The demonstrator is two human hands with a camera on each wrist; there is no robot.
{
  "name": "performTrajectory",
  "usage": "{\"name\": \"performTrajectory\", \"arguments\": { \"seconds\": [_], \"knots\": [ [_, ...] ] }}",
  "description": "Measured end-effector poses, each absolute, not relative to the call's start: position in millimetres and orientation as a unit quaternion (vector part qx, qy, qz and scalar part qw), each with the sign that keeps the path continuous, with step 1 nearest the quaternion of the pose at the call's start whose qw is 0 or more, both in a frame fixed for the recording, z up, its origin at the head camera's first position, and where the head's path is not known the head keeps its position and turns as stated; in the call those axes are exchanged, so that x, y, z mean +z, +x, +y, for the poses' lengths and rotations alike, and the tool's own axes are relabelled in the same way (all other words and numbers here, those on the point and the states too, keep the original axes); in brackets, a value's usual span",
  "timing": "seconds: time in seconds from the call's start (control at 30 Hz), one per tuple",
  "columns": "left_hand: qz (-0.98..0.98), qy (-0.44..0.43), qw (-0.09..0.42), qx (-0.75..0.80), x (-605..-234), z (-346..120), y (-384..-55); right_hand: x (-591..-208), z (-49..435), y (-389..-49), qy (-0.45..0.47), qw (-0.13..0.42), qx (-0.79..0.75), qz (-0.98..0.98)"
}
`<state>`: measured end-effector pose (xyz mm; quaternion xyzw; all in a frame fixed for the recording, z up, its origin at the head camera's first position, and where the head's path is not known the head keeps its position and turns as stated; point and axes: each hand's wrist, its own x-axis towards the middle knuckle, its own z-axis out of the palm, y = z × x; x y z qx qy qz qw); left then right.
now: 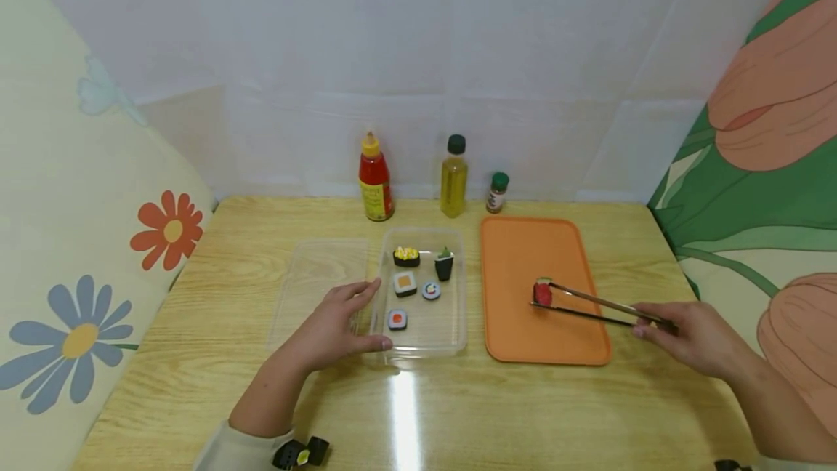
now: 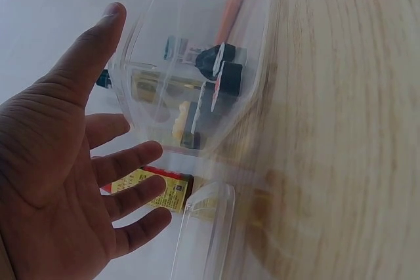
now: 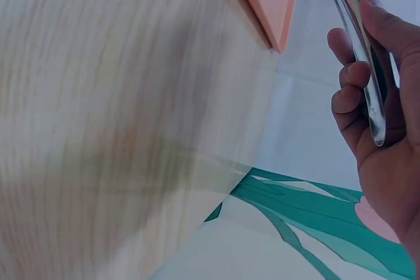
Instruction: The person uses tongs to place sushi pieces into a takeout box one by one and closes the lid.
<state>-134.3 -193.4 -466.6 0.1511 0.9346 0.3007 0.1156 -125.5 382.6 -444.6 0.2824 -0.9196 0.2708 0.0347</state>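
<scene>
My right hand [image 1: 686, 336] grips slim metal tongs [image 1: 601, 300], whose tips lie on either side of a red-topped sushi piece [image 1: 543, 293] over the orange tray [image 1: 539, 344]. In the right wrist view, the fingers curl round the tongs [image 3: 371, 77] near their back end. My left hand [image 1: 336, 325] has its fingers spread at the left side of a clear plastic box [image 1: 451, 336], thumb at its near left corner. Inside the box sit several sushi pieces, among them a corn-topped one [image 1: 407, 257], a dark cone [image 1: 444, 265] and a roll with a red centre [image 1: 397, 320].
A clear lid [image 1: 307, 267] lies left of the box, partly behind my left hand. Along the back wall stand a red sauce bottle [image 1: 375, 184], an oil bottle [image 1: 453, 180] and a small green-capped jar [image 1: 497, 193]. Flower-printed panels flank the wooden table [image 1: 458, 413].
</scene>
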Motion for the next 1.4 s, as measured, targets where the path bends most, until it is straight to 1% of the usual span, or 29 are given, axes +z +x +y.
{"name": "performTrajectory", "arguments": {
  "seconds": [0.37,0.67,0.9,1.1,1.4],
  "knots": [
    [0.935,0.152,0.113,0.299,-466,-194,-134,-436,368,-140,0.304,0.040,0.262,-0.915],
    [0.933,0.149,0.114,0.307,-466,-195,-132,-429,351,-153,0.309,0.027,0.265,-0.913],
    [0.934,0.151,0.110,0.305,-465,-195,-131,-422,341,-162,0.334,0.046,0.259,-0.905],
    [0.934,0.150,0.110,0.305,-464,-194,-131,-417,332,-168,0.350,0.048,0.267,-0.897],
    [0.937,0.153,0.109,0.294,-466,-192,-133,-413,321,-171,0.348,0.029,0.271,-0.897]
  ]
}}
